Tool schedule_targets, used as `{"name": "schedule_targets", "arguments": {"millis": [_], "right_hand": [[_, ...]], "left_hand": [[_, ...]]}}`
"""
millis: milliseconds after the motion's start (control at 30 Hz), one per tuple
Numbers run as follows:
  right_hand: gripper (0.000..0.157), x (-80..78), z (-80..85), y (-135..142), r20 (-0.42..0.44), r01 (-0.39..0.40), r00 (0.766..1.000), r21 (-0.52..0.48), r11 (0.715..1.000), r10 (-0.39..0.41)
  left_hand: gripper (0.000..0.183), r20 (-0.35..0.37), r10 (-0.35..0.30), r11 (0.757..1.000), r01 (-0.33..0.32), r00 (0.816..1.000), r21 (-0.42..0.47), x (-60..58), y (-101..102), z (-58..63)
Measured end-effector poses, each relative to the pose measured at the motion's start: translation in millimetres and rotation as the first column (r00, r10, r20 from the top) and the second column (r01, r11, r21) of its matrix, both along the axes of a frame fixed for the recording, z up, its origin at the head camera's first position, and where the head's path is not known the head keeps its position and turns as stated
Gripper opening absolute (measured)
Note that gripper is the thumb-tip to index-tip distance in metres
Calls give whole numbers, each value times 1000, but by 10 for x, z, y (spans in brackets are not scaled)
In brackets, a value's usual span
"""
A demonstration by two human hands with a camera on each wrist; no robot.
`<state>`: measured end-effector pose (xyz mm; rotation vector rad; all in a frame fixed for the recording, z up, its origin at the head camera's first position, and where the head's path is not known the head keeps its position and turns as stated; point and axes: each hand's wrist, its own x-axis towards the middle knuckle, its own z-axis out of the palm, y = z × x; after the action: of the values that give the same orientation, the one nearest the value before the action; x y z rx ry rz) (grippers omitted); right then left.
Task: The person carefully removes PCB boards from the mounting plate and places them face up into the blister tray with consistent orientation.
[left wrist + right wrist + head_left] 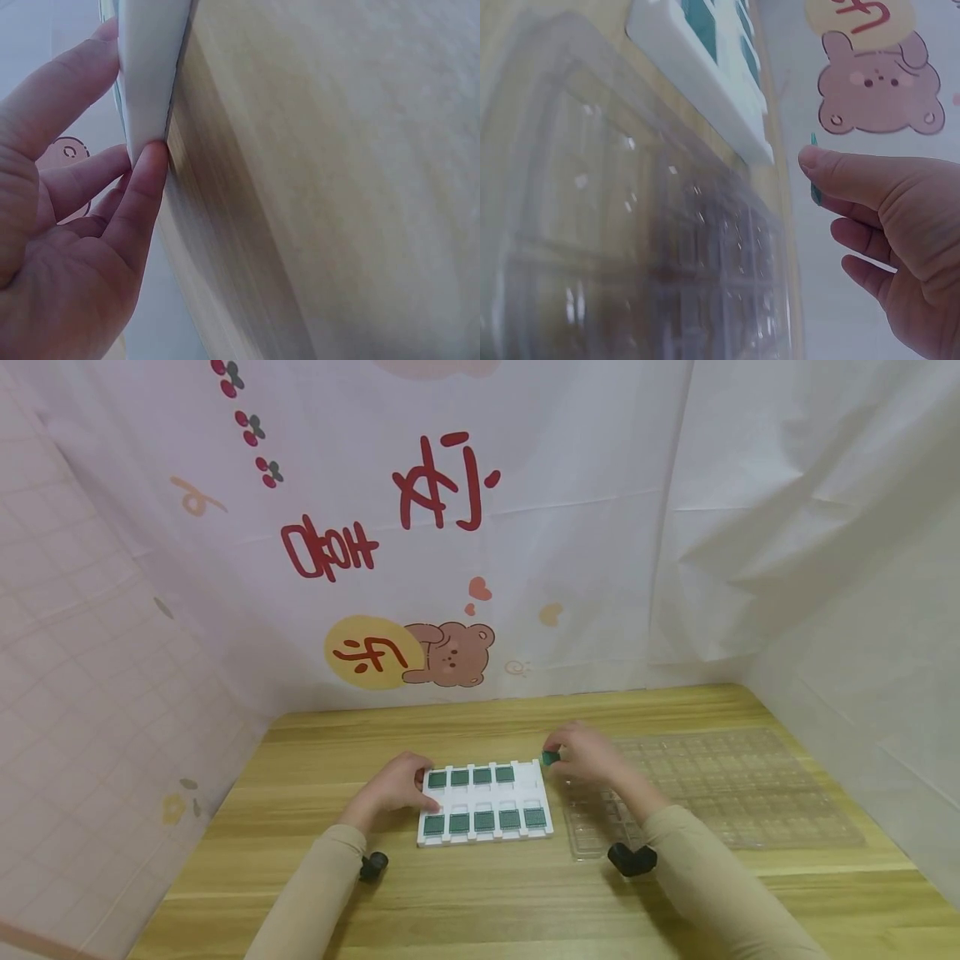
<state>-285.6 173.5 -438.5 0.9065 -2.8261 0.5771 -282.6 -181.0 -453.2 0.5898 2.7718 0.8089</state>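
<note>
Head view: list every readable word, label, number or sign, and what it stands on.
"乐", probably: red, sideways, on the yellow disc of the cloth.
Other red characters on the cloth: sideways, too stylized to read surely.
Green pieces: too small to tell.
White tray, clear tray: none visible.
</note>
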Motion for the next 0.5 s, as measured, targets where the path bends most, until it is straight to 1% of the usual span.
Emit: {"name": "schedule_targets", "arguments": {"millis": [200,300,500], "right_hand": [[16,-48,18,141,-1,21,1000,-2,1000,-21],[18,-78,32,189,13,32,999,-1,999,-32],[20,-149,30,266,25,52,998,36,998,-53]], "left_hand": [[72,-3,-9,1000,9,1000,-1,9,-7,-3],[72,-5,-9,1000,9,1000,-4,14,-2,2],[74,-4,2,1000,-2,1000,-12,14,10,14]]}}
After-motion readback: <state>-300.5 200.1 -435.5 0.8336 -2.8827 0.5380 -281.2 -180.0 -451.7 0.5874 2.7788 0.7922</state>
